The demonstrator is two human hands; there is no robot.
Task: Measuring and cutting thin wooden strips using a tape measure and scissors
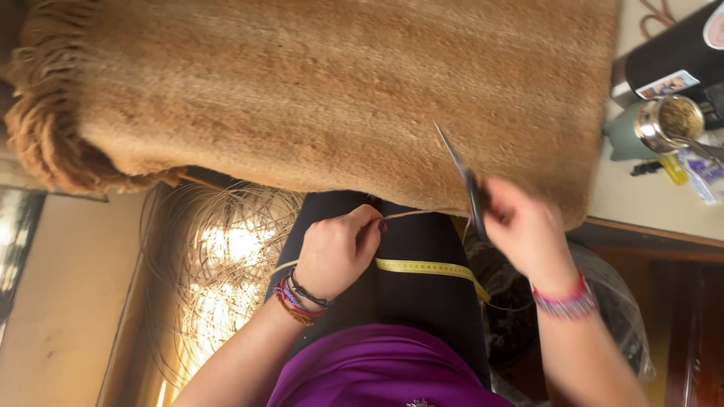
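My left hand [339,249] pinches a thin pale fibre strand [411,214] just below the edge of a tan woolly blanket [332,90]. Blurred from motion, my right hand [524,230] grips a pair of scissors [461,177], blades pointing up over the blanket near the strand's right end. A yellow measuring tape [430,267] lies across my dark-trousered lap between both hands. Beaded bracelets circle both wrists.
A coil of thin pale fibres [219,264] lies on the floor at left. On the table's right end stand a black bottle [671,56], a metal-rimmed cup with green herb [671,120] and small items. A plastic bag [611,316] sits at lower right.
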